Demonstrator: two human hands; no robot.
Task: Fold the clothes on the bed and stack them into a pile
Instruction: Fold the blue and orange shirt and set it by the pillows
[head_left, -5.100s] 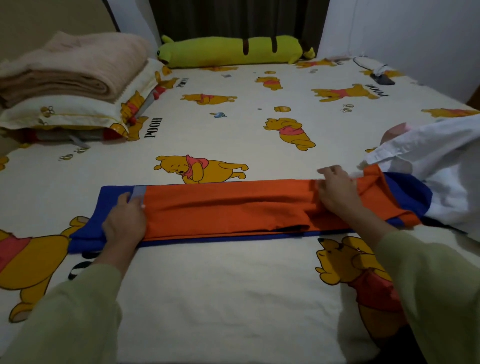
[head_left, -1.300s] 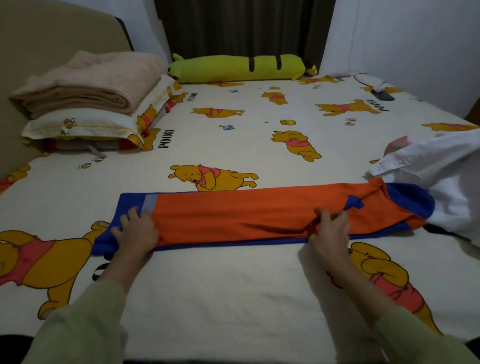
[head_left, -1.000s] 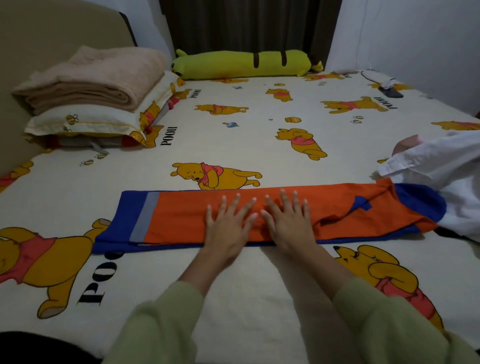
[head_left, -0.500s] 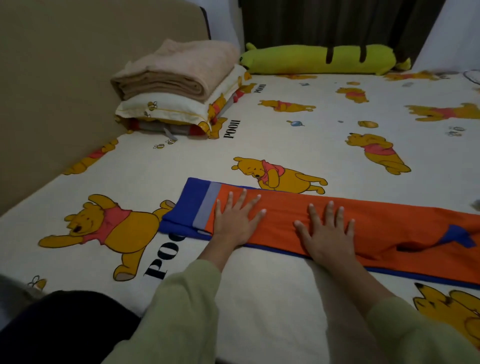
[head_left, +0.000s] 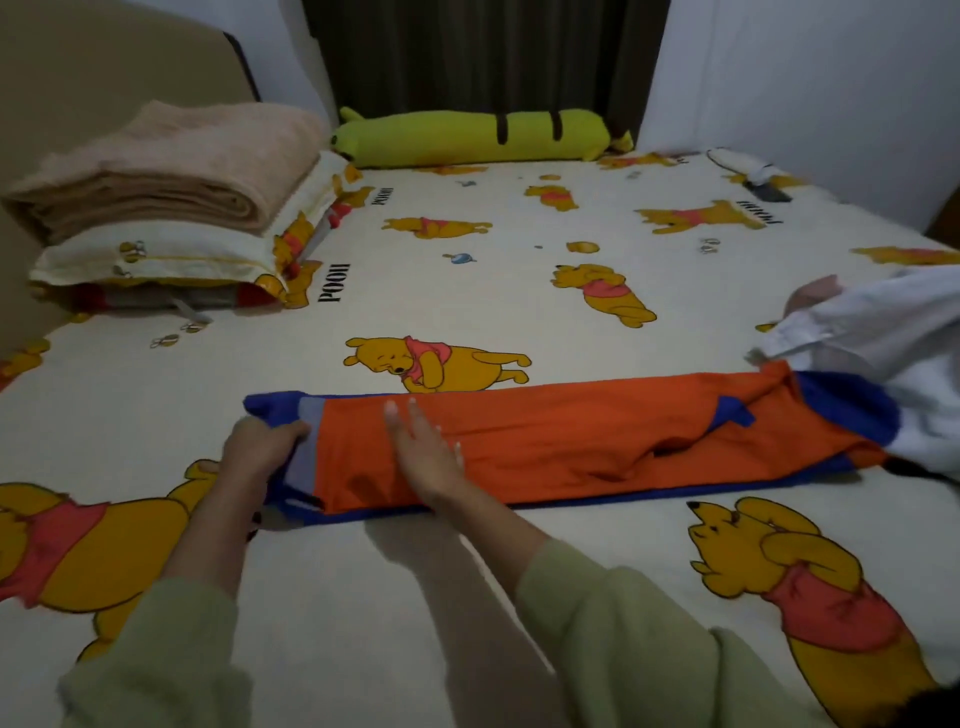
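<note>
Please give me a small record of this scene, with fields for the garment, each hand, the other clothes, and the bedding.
garment: orange and blue garment, folded into a long strip across the bed sheet
left hand: left hand grips the strip's blue end
right hand: right hand lies flat on the orange part
other clothes: white garment, unfolded, at the strip's far end
bedding: beige blanket on a pillow; green bolster

Yellow bolster, folded blanket, pillow

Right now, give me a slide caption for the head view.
Left hand grips the blue end of the long-folded orange-and-blue garment; right hand presses it flat.
</note>
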